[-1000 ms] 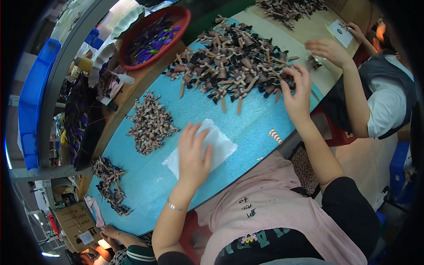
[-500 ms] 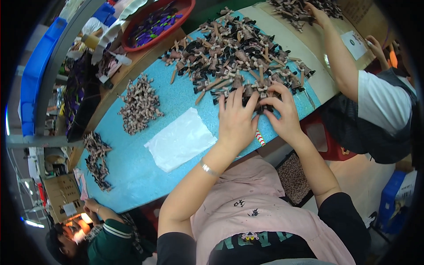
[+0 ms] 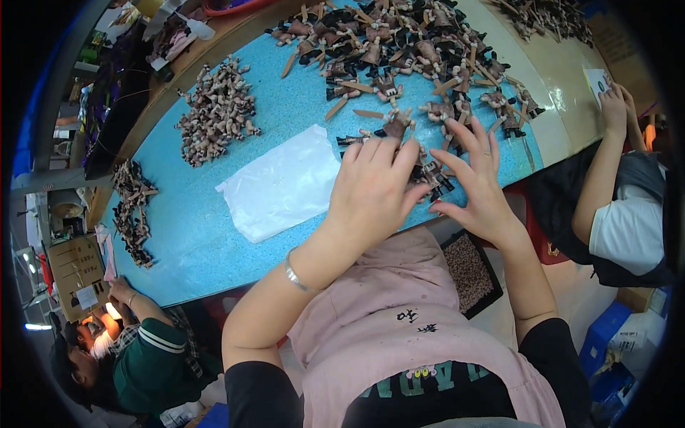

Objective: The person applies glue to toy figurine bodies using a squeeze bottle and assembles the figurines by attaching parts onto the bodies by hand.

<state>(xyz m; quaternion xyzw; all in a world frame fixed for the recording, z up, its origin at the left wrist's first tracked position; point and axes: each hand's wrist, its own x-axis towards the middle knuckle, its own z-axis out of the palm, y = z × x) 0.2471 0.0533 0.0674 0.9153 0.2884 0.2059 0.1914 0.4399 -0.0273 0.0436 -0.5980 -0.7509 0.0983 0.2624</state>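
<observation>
Dark characters [image 3: 407,315] ran across the pink cloth apron [image 3: 385,285]; green lettering [image 3: 457,376] below was partly hidden; a pale label [image 3: 87,297] sat on the brown cardboard box [image 3: 64,260] at the left, its print too small to read; a small moulded figure [image 3: 433,178], brown and black, lay near the close edge of the blue, mottled worktop [image 3: 193,235], between the left hand [image 3: 374,178] and the right hand [image 3: 478,182]; whether the left grip, arched over, grasped anything could not be told; the right grip was released, thumb and fingers parted; a thin, creased white sheet [image 3: 282,185] lay flat to the left; similar figures [image 3: 399,43] heaped the far side; knobbly pale parts [image 3: 217,114] were piled far left.
</observation>
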